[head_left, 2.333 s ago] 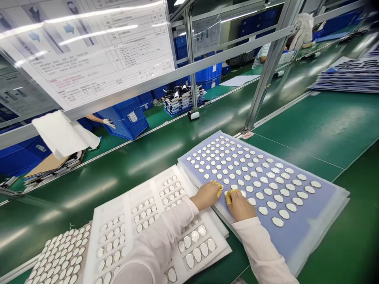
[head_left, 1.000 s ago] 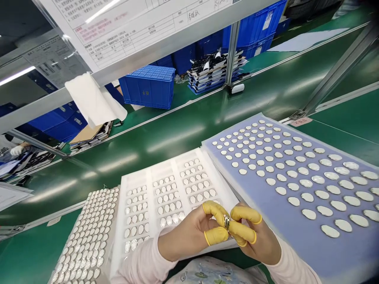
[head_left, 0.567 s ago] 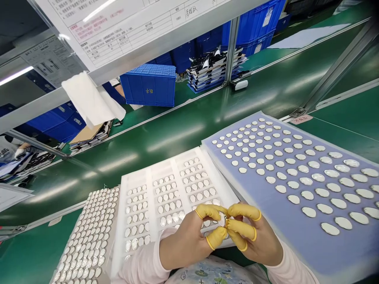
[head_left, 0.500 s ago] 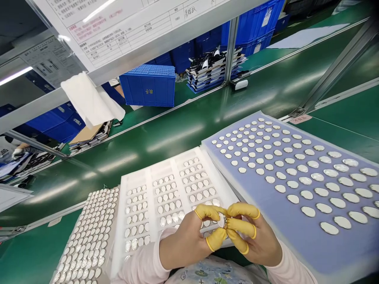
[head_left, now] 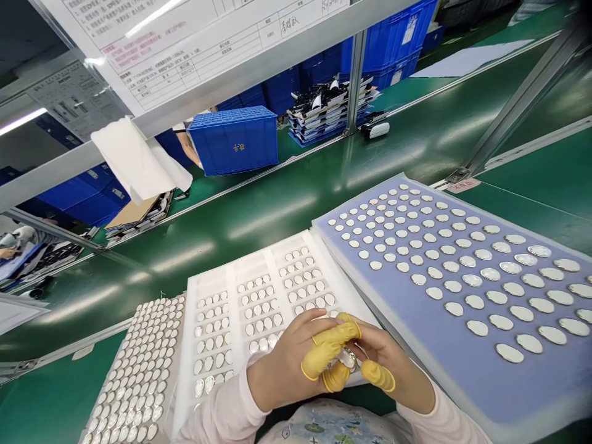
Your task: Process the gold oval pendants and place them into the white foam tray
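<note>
Both my hands hold one small oval silver metal piece (head_left: 348, 357) between yellow-cotted fingertips, low in the middle of the view. My left hand (head_left: 289, 364) lies over the edge of a white foam tray (head_left: 217, 327), whose compartments hold rows of similar pieces. My right hand (head_left: 386, 357) is beside a lilac-blue sheet (head_left: 513, 382) carrying many oval silver pieces in rows. Further left, a white tray (head_left: 132, 376) is densely packed with pieces. The held piece is partly hidden by my fingers.
A green conveyor belt (head_left: 259, 240) runs across behind the trays, under an aluminium frame with a printed sheet (head_left: 185, 49) and a hanging white cloth (head_left: 139, 160). Beyond stand a blue crate (head_left: 234, 140), stacked trays (head_left: 330, 108) and a person's arm (head_left: 189, 148). Patterned fabric (head_left: 324, 425) lies below my hands.
My fingers have shifted around the piece, turning it, and my hands have drawn closer. The blue crate beyond the belt has tilted slightly.
</note>
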`<act>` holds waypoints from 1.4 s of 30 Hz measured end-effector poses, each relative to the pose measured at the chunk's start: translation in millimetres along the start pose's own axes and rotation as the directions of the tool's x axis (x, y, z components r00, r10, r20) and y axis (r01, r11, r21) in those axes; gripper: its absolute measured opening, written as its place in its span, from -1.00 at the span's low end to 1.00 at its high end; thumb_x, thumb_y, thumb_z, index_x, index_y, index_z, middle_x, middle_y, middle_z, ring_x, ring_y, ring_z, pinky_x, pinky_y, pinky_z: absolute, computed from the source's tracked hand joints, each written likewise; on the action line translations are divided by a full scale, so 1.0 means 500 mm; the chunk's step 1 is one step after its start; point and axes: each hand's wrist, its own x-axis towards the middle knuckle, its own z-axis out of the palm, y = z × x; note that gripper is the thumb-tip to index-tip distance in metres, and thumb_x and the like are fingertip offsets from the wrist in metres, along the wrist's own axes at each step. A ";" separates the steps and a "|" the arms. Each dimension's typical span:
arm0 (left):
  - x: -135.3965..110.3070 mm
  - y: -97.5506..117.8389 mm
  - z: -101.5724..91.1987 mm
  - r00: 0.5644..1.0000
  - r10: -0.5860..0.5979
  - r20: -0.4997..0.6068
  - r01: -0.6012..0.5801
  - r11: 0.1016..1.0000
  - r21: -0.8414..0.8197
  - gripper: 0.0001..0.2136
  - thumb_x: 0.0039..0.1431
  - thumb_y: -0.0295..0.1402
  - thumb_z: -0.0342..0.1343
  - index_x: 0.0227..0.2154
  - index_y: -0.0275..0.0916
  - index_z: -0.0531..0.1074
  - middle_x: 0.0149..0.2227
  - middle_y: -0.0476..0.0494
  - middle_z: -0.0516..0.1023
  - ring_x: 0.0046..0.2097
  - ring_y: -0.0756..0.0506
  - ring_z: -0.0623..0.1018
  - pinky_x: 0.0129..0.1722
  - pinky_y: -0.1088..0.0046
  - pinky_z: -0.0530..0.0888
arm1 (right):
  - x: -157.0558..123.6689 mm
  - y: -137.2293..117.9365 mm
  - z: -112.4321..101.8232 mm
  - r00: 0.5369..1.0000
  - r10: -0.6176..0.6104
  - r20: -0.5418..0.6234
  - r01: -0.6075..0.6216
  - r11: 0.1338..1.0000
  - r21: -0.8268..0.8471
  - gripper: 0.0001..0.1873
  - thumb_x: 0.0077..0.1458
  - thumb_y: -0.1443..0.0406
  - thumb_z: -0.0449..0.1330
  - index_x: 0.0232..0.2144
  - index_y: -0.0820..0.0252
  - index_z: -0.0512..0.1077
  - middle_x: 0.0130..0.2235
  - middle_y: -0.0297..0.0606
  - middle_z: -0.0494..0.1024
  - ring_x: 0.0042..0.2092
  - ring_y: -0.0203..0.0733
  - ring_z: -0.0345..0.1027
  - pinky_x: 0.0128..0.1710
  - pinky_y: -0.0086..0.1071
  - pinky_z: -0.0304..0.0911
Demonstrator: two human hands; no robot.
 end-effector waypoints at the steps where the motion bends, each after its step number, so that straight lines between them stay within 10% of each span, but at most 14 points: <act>1: -0.002 -0.004 -0.001 0.999 0.025 0.029 -0.025 0.999 0.022 -0.54 0.33 -0.30 0.05 0.25 -0.22 0.15 -0.05 -0.25 0.64 0.05 -0.13 0.59 0.23 0.23 0.38 | 0.002 -0.003 0.002 1.000 0.010 0.014 -0.010 1.000 0.011 -0.41 0.17 -0.24 0.07 -0.36 0.12 0.50 -0.44 -0.32 0.28 -0.45 -0.22 0.11 -0.49 -0.34 0.14; 7: -0.012 -0.015 -0.001 0.996 0.026 0.082 -0.025 1.000 -0.011 -0.46 0.37 -0.32 0.00 0.32 -0.15 -0.03 0.07 -0.32 0.56 0.17 -0.18 0.51 0.24 0.13 0.36 | 0.008 -0.014 0.000 0.995 -0.093 -0.029 0.092 0.995 -0.048 -0.60 0.21 -0.09 0.18 -0.31 0.08 0.53 -0.41 -0.32 0.35 -0.46 -0.26 0.10 -0.50 -0.38 0.15; 11: -0.023 0.002 -0.005 0.962 -0.272 0.000 0.269 0.949 -0.163 -0.47 0.36 -0.44 -0.02 0.31 -0.08 -0.04 0.20 -0.39 0.37 0.22 -0.22 0.44 0.16 0.05 0.44 | 0.010 -0.023 -0.010 0.983 -0.173 -0.052 0.163 0.973 -0.162 -0.70 0.24 -0.01 0.21 -0.12 -0.01 0.49 -0.38 -0.36 0.35 -0.47 -0.30 0.08 -0.50 -0.41 0.15; 15: -0.025 0.018 -0.010 0.752 -0.617 0.230 0.618 0.539 -0.572 -0.70 0.35 -0.39 0.04 0.10 -0.16 0.21 -0.06 -0.20 0.48 -0.05 -0.10 0.56 0.00 0.22 0.54 | 0.011 -0.023 -0.011 0.977 -0.201 -0.071 0.176 0.946 -0.271 -0.73 0.26 0.06 0.22 -0.06 -0.02 0.47 -0.36 -0.35 0.37 -0.46 -0.28 0.13 -0.48 -0.40 0.21; 19: -0.011 0.024 -0.015 0.676 -0.649 0.348 0.651 0.304 -0.696 -0.70 0.19 -0.45 0.19 -0.04 -0.20 0.29 -0.13 -0.09 0.43 -0.18 -0.01 0.54 -0.10 0.37 0.53 | 0.010 -0.021 -0.005 0.970 -0.239 -0.052 0.209 0.920 -0.332 -0.74 0.26 0.12 0.24 -0.02 -0.03 0.46 -0.35 -0.34 0.39 -0.45 -0.27 0.16 -0.47 -0.39 0.24; 33: -0.020 0.019 -0.018 0.687 -0.611 0.393 0.626 0.223 -0.747 -0.66 0.26 -0.41 0.20 0.05 -0.16 0.31 -0.15 -0.07 0.42 -0.16 0.03 0.48 -0.09 0.44 0.45 | 0.013 -0.033 0.003 0.932 -0.362 -0.002 0.329 0.848 -0.415 -0.59 0.19 0.44 0.19 0.05 -0.01 0.36 -0.32 -0.34 0.40 -0.46 -0.28 0.16 -0.48 -0.40 0.24; 42: -0.026 0.012 -0.003 0.687 -0.504 0.524 0.449 -0.273 -0.851 -0.65 0.12 -0.16 0.35 -0.18 -0.24 0.40 -0.38 -0.07 0.54 -0.39 0.00 0.55 -0.35 0.47 0.49 | -0.001 -0.025 0.018 0.967 -0.245 -0.064 0.249 0.967 0.058 -0.74 0.27 0.23 0.18 0.01 -0.03 0.35 -0.38 -0.28 0.45 -0.44 -0.21 0.28 -0.49 -0.34 0.24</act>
